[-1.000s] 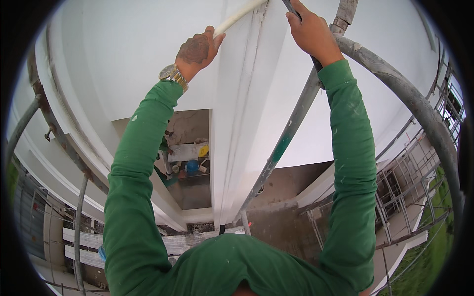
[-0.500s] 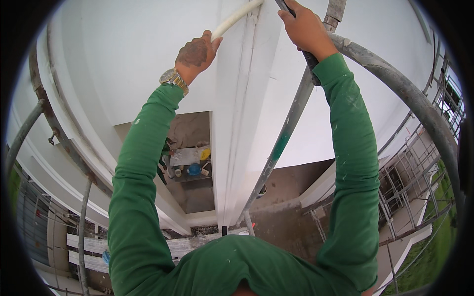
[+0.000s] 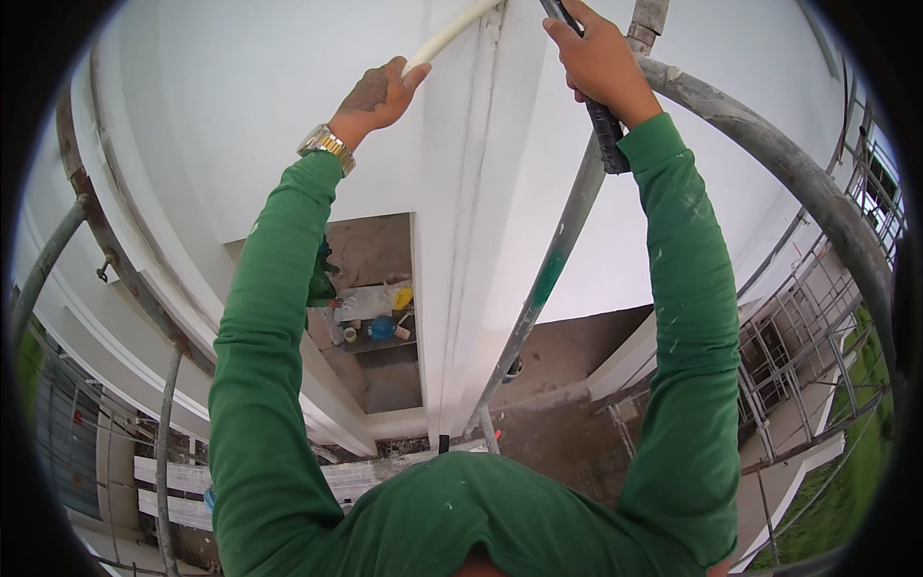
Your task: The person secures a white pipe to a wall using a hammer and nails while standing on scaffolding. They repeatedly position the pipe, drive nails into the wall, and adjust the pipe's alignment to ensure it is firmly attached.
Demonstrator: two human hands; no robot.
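My left hand, tattooed on the back and with a metal watch at the wrist, grips a curved cream-white tube running up toward the top edge. My right hand is wrapped round a long black handle beside a grey scaffold pipe with a green paint mark. Both arms, in green sleeves, reach up before a white wall with a grooved vertical strip between them. The far ends of the tube and handle are out of view.
Curved scaffold pipes frame me on both sides, with a lattice of scaffolding at right. Far below, a co-worker's green sleeve shows by a board with a blue container and yellow item. White planks lie low left.
My left hand has shifted slightly up and left along with the tube. My right hand has moved slightly left from a second ago, still gripping the black handle.
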